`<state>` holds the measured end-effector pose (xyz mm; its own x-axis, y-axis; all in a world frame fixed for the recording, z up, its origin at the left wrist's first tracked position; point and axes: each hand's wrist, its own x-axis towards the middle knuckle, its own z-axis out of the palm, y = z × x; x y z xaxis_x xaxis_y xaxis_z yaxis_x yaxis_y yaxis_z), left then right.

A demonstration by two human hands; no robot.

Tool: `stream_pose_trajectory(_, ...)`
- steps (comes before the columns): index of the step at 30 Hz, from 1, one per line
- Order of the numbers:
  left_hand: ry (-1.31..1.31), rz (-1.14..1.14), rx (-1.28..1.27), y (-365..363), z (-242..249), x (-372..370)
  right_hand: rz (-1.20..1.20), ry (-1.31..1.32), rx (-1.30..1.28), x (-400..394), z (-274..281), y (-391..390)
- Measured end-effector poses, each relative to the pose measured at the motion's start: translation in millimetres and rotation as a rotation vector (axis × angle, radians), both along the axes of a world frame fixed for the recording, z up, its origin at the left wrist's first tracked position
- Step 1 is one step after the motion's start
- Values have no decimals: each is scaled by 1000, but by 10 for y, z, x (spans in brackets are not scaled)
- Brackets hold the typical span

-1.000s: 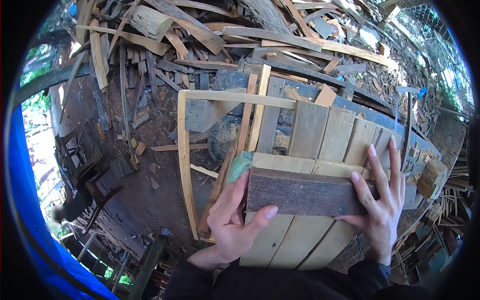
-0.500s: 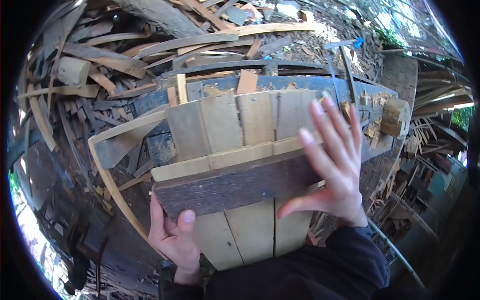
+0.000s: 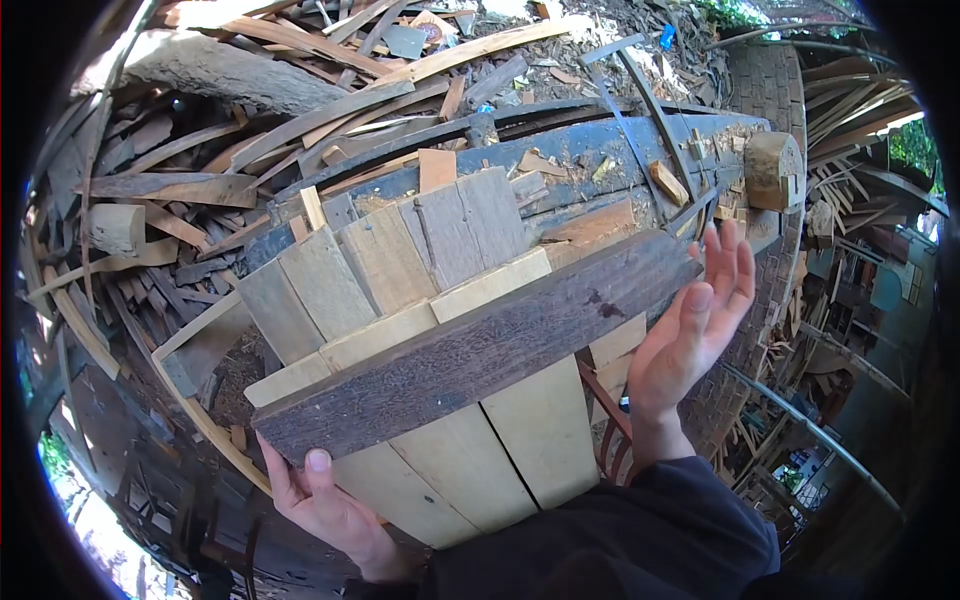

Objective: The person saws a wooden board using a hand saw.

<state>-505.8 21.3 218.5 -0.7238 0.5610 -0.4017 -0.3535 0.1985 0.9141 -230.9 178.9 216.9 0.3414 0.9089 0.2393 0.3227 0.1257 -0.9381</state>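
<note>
The beam [image 3: 470, 350] is long, straight and squared, dark brown with rough, pitted grain and a blackish stain towards its right end. It runs on a slant from the left hand [image 3: 325, 500] up to beside the right hand [image 3: 690, 330].

The left hand is partly closed on the beam's lower end, thumb tip on the near face and fingers around the end. The right hand is wide open, fingers slightly curled and thumb raised, at the beam's other end; whether its skin touches the wood cannot be told.

Between the hands, 2 pale strips [image 3: 490, 287] with smooth faces lie along the beam's far edge. Beyond them stand out flat, weathered boards [image 3: 385, 255], grey to tan, with uneven ends. On the near side are 3 smooth, yellowish planks [image 3: 540, 430], 1 with a small dark knot; a narrow black gap splits 2 of them.

Past the right hand sits a chunky, round-sided block [image 3: 773, 172]. Ahead of both hands are a chipped blue surface [image 3: 560, 150] strewn with shavings, a thin-framed saw [image 3: 650, 100] and a heap of splintered scrap [image 3: 200, 180].
</note>
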Motion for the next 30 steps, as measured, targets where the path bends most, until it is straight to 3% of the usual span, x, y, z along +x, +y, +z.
stream_pose_trajectory(1,-13,0,6,1,-5,1,-1,8,-3,-10,4,-26)
stream_pose_trajectory(4,9,4,-20,-21,17,-13,-59,372,-253,-65,-22,-139)
stream_pose_trajectory(11,-21,-9,-24,3,57,-41,113,760,-452,-63,-25,-226)
stream_pose_trajectory(30,1,-271,-33,-102,-13,-339,87,734,-498,-82,-89,-315)
